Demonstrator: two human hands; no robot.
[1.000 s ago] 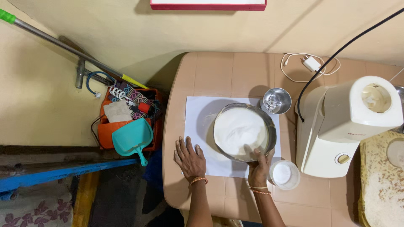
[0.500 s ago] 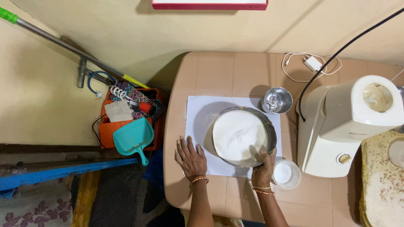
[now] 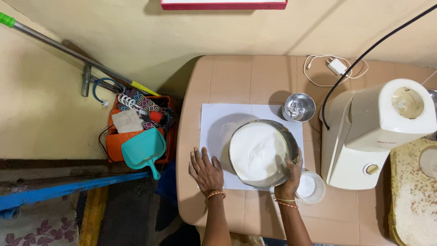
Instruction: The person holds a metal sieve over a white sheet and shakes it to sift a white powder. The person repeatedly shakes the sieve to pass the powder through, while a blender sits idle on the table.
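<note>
gripping a round steel sieve point(image 3: 261, 152) heaped with white flour, right hand point(image 3: 287, 180) clasps its rim; left hand point(image 3: 205, 172) lies flat, fingers spread.

Sign: a flat panel point(image 3: 224, 4) on the wall above the table, at the top edge of the view; white face, red border, only its lower strip visible.
Label: small red marking point(image 3: 383, 141) on the cream grinder's front.
Packages, screens: none visible.

Sieve point(image 3: 259, 152) over paper sheet point(image 3: 218, 123) on table point(image 3: 227, 77); steel jar point(image 3: 299, 107) behind-right, lidded cup point(image 3: 310, 187) front-right, grinder point(image 3: 378, 132) far right, charger point(image 3: 337, 67) behind; crate point(image 3: 136, 132) left on floor.
</note>
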